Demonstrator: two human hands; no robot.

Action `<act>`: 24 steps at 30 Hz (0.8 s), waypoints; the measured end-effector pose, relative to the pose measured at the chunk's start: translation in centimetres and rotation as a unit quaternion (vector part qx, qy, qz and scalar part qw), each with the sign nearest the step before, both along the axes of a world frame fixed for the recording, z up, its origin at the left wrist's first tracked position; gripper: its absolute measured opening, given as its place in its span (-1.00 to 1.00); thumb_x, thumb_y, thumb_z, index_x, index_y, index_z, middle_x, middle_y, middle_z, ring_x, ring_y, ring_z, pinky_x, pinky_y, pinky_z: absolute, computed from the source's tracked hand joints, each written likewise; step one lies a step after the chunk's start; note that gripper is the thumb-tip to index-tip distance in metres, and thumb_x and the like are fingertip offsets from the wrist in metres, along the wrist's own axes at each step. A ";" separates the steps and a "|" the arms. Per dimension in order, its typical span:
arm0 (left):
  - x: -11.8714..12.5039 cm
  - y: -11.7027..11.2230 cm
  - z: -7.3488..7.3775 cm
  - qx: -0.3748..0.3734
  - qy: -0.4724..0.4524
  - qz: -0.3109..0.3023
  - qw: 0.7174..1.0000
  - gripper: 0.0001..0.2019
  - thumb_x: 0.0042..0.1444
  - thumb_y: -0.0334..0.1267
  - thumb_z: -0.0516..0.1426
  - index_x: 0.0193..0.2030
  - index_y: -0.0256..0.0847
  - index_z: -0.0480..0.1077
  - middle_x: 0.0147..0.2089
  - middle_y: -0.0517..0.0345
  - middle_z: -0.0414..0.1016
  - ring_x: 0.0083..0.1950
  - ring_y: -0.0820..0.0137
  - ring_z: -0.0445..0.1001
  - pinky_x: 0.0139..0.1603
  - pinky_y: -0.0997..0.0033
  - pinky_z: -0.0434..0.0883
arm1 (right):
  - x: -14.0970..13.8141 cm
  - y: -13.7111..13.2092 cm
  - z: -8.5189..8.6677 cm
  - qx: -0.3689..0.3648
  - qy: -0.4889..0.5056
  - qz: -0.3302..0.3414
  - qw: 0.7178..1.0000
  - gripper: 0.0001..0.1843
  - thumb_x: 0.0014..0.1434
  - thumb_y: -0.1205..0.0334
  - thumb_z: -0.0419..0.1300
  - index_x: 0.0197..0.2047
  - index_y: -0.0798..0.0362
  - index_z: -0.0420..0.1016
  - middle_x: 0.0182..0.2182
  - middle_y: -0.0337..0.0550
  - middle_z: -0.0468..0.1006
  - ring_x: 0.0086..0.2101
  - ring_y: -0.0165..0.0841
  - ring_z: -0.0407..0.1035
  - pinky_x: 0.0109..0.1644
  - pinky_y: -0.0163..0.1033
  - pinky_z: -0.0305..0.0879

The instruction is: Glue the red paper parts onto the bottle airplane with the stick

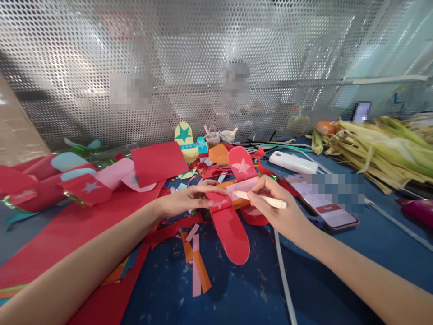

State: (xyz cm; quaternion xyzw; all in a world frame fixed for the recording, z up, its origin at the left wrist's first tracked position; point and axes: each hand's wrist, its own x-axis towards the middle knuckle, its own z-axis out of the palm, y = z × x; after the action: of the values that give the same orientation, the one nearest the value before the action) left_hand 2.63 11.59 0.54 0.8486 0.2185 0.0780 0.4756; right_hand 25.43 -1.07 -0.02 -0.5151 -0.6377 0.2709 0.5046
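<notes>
Left hand (186,197) rests fingers on the red cutout (234,234), probably steadying it, whether gripping I cannot tell; right hand (278,208) pinches a white pen (273,202) just beside its upper end.

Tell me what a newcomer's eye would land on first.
Probably the red cutout at the centre, with the left hand touching it and the right hand holding a white pen. Then the husks heaped at the right, and the red sheet on the left.

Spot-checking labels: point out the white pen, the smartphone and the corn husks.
White pen (274,202): head view, rear part of the barrel.
Smartphone (323,208): head view, on the screen.
Corn husks (385,146): head view, middle of the pile.
</notes>
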 end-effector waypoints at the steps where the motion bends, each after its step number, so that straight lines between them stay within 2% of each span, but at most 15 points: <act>1: 0.0 0.0 0.0 0.000 0.001 0.000 1.000 -0.53 0.11 0.18 0.15 0.14 0.16 0.40 0.41 0.28 0.11 0.46 0.13 -0.10 0.42 0.06 -0.10 | 0.0 0.0 0.0 -0.002 0.001 0.001 1.000 -0.81 0.16 0.15 0.13 -0.41 -0.02 0.19 -0.53 -0.32 0.35 -0.52 -0.45 0.27 -0.48 -0.33 0.18; 24: 0.0 0.0 -0.1 -0.002 -0.007 0.000 1.000 -0.55 0.12 0.14 0.15 0.14 0.15 0.40 0.39 0.27 0.15 0.44 0.15 -0.03 0.41 0.07 -0.05 | 0.1 0.0 -0.5 -0.029 0.028 0.010 0.999 -0.78 0.19 0.10 0.12 -0.41 -0.03 0.18 -0.51 -0.29 0.37 -0.49 -0.43 0.31 -0.46 -0.32 0.26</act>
State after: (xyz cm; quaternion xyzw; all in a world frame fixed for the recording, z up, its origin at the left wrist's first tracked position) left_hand 2.64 11.60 0.44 0.8469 0.2154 0.0839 0.4788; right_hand 25.49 -1.05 -0.50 -0.5153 -0.6202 0.3083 0.5047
